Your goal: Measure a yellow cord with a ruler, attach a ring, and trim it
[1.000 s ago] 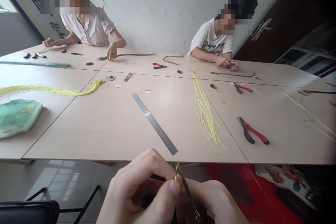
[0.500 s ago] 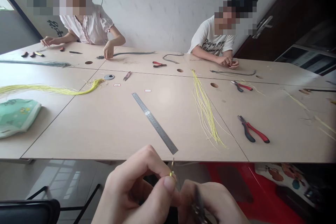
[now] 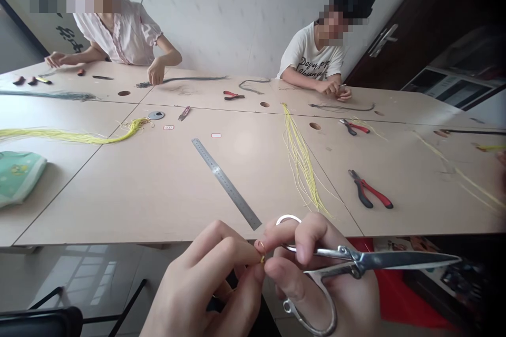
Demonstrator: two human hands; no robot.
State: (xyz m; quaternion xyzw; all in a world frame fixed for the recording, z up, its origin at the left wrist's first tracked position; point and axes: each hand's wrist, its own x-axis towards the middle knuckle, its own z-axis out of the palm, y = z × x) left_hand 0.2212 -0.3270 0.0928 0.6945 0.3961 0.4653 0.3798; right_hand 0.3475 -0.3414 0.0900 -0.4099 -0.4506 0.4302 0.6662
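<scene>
My left hand (image 3: 209,279) pinches a small gold-coloured wire hook (image 3: 262,250) with a bit of yellow at its base, between thumb and index finger. Silver scissors (image 3: 407,260) hang on the fingers of my right hand (image 3: 351,300), blades pointing right, away from the hook. The tips of my right thumb and index finger are close beside the hook; whether they touch it I cannot tell. Both hands are held in front of the table's near edge. Just beyond them a steel ruler (image 3: 225,182) lies slantwise on the table.
A bundle of yellow cords (image 3: 302,160) and red-and-black pliers (image 3: 369,189) lie right of the ruler. More yellow cords (image 3: 98,139) and a green packet (image 3: 19,176) are at left. Across the table (image 3: 130,195) sit two people (image 3: 114,31) (image 3: 312,55), their hands over dark cords.
My right hand has turned and risen beside the left fingertips, bringing the scissors into plain view, blades to the right. The gold-coloured piece now shows a curved hook. The view has shifted slightly.
</scene>
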